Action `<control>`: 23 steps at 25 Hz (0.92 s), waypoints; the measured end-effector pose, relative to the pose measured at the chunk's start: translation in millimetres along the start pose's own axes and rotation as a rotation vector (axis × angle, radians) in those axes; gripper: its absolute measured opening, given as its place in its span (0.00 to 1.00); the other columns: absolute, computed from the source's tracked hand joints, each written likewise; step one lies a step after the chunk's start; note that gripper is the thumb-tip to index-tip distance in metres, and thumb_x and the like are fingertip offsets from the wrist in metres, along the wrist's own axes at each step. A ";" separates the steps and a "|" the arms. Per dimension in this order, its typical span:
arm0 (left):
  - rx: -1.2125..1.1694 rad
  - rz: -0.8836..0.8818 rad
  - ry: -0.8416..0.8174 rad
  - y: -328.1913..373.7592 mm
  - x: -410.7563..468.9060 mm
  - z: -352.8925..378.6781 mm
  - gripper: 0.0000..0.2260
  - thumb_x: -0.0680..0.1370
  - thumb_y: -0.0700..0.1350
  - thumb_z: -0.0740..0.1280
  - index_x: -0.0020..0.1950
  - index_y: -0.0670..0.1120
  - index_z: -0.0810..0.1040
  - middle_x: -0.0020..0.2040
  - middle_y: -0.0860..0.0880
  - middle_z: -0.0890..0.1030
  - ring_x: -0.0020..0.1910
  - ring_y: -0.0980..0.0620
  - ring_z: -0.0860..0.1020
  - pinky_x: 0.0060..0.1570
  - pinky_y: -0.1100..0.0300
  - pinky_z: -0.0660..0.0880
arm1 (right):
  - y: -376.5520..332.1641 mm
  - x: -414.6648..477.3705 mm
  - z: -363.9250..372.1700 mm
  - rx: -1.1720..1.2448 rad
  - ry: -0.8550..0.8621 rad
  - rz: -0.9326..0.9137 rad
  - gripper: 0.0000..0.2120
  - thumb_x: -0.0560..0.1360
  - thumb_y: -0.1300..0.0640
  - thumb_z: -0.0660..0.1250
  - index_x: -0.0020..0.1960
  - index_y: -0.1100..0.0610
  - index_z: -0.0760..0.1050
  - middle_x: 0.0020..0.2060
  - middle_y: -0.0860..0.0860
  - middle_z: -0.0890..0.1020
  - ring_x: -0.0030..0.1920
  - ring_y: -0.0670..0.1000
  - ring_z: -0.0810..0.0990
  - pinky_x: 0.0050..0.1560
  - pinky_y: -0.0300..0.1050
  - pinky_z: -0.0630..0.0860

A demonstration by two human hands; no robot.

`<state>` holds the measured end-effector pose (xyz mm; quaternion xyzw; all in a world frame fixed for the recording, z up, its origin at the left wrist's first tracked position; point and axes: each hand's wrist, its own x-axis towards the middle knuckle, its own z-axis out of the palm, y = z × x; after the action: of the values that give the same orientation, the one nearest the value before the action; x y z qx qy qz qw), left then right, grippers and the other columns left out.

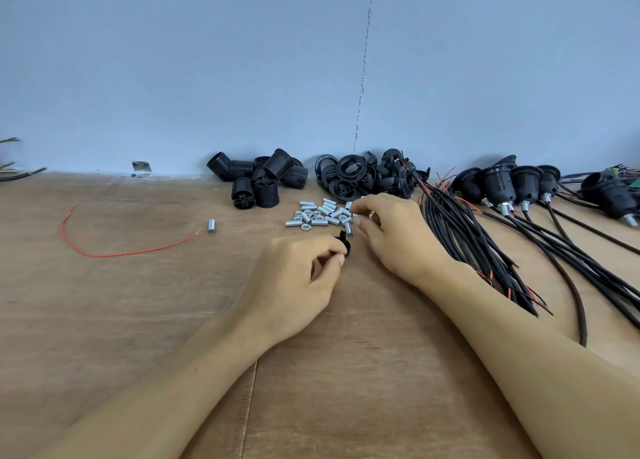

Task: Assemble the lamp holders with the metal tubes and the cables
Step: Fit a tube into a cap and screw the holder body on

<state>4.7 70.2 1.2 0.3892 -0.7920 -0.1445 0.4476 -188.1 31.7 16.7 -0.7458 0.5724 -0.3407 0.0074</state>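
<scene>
A small black lamp holder cap [344,243] sits mid-table, pinched by the left hand [298,278]. The right hand [391,230] pinches a metal tube [349,230] just above it, beside the tube pile [322,214]. Likely next: aligning and threading tube into cap.

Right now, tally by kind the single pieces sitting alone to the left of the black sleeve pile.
Red wire: 1
Stray metal tube: 1
Metal bracket: 1
Total: 3
</scene>
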 end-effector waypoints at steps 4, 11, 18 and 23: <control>-0.208 -0.256 0.145 -0.7 5.7 -1.3 0.06 0.80 0.45 0.70 0.47 0.58 0.82 0.36 0.60 0.84 0.25 0.60 0.75 0.30 0.70 0.69 | -20.5 -5.7 -2.9 0.217 0.059 -0.071 0.06 0.78 0.57 0.70 0.54 0.51 0.83 0.45 0.41 0.82 0.43 0.37 0.77 0.45 0.26 0.69; -0.541 -0.457 0.137 0.9 6.8 -5.0 0.04 0.81 0.44 0.69 0.50 0.48 0.83 0.42 0.51 0.87 0.30 0.50 0.82 0.31 0.61 0.77 | -45.5 -12.5 -11.2 0.399 -0.064 -0.058 0.06 0.76 0.59 0.73 0.50 0.49 0.84 0.40 0.43 0.86 0.40 0.43 0.83 0.45 0.39 0.78; -0.938 -0.652 0.094 1.7 11.7 -11.5 0.04 0.80 0.37 0.68 0.49 0.40 0.82 0.44 0.42 0.87 0.41 0.43 0.87 0.39 0.59 0.82 | -52.3 -14.3 -12.1 0.408 -0.060 -0.032 0.10 0.74 0.64 0.74 0.50 0.51 0.84 0.42 0.45 0.85 0.43 0.43 0.82 0.49 0.40 0.79; -1.092 -0.709 0.115 2.1 14.7 -14.3 0.03 0.80 0.37 0.67 0.49 0.40 0.81 0.47 0.38 0.86 0.43 0.43 0.87 0.40 0.58 0.83 | -49.6 -12.7 -12.9 0.677 -0.011 0.092 0.13 0.73 0.67 0.74 0.49 0.49 0.82 0.43 0.44 0.86 0.47 0.43 0.84 0.51 0.37 0.80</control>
<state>11.0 62.4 19.1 0.3508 -0.4031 -0.6438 0.5478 -154.1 64.5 40.1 -0.6763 0.4596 -0.5068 0.2730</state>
